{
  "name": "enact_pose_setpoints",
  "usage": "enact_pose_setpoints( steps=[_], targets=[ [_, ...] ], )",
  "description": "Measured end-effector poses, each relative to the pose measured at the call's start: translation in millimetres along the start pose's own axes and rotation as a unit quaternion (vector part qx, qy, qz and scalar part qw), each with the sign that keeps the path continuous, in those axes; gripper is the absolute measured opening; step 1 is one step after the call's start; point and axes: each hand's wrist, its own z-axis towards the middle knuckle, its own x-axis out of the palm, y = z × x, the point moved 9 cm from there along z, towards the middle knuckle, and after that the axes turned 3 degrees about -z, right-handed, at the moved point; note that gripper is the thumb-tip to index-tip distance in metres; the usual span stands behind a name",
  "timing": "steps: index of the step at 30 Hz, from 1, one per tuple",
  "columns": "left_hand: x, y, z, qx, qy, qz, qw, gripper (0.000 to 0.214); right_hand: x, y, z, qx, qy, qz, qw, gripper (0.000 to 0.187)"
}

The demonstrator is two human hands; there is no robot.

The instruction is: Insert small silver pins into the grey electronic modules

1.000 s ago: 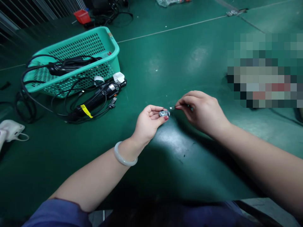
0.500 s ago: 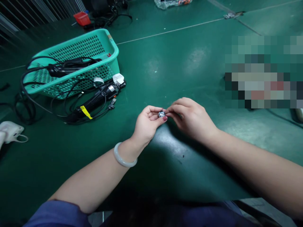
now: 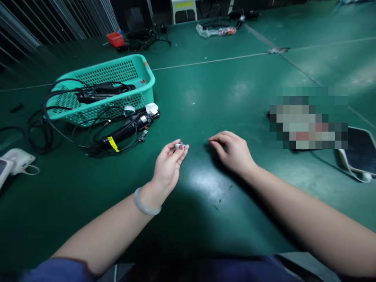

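My left hand (image 3: 168, 166), with a pale bangle (image 3: 147, 203) at the wrist, is closed on a small silvery-and-blue piece (image 3: 178, 145) between thumb and fingers. The piece is too small and blurred to name. To its right, apart from it, is my right hand (image 3: 233, 152). Its thumb and fingertips are pinched together low over the green table (image 3: 202, 219); whether something tiny is between them is hidden.
At left stands a green basket (image 3: 148, 76) holding black cabled tools. A black cabled tool (image 3: 126, 131) with a yellow tag lies before it. A white charger-like device (image 3: 22, 160) is far left. A phone (image 3: 362, 149) lies at right beside a pixelated patch. Behind are a red box (image 3: 115, 39) and clear plastic wrap (image 3: 210, 31).
My hands, earlier together at the small piece, have parted. The left moved left with the piece in it; the right stayed nearly in place. The view has tipped up slightly.
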Motion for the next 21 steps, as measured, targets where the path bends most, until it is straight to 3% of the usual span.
enact_pose_setpoints(
  steps=[4, 7, 9, 11, 15, 21],
  targets=[
    [-52.2, -27.0, -11.3, 0.027, -0.070, 0.070, 0.995, 0.020, -0.6, -5.0, 1.4, 0.003, -0.010, 0.010, 1.000, 0.016],
    [-94.0, -57.3, -24.1, 0.060, -0.118, 0.176, 0.976, 0.031, -1.6, -5.8, 1.7, 0.000, -0.017, 0.019, 1.000, 0.016],
    [-115.5, -75.9, -32.6, 0.062, -0.152, 0.275, 0.947, 0.039, -1.9, -5.4, 1.8, -0.004, -0.018, 0.023, 1.000, 0.016],
    [-128.4, -91.9, -39.5, 0.054, -0.184, 0.390, 0.901, 0.044, -1.6, -4.7, 1.9, -0.008, -0.015, 0.025, 1.000, 0.016],
    [-118.9, -112.4, -42.1, 0.082, -0.173, 0.572, 0.798, 0.038, -0.8, -3.1, 1.5, -0.013, -0.008, 0.022, 1.000, 0.016],
    [-83.0, -110.0, -35.8, 0.153, -0.078, 0.725, 0.667, 0.035, -0.6, -3.7, 1.3, -0.012, -0.002, 0.021, 1.000, 0.015]
  ],
)
